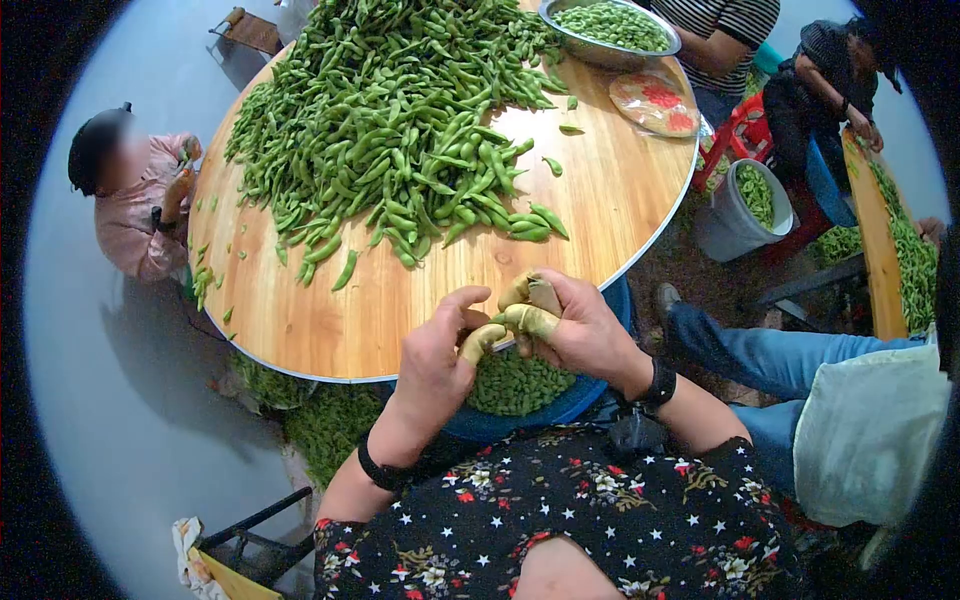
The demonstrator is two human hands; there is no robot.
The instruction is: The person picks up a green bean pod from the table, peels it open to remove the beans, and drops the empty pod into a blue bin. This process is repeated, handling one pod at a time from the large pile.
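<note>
2 hands meet at the surface [330, 310] edge.
The left hand [435, 365] and right hand [585, 330] curl their capped fingers [530, 320] together; anything pinched between them is hidden, so I cannot tell their grip. The basin of beans [490, 428] sits just below, partly covered; the pod pile [400, 120] lies farther across.

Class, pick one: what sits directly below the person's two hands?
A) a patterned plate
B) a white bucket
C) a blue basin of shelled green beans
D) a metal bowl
C: the blue basin of green beans shows just under the left hand and right hand, at the wooden table edge.
</note>
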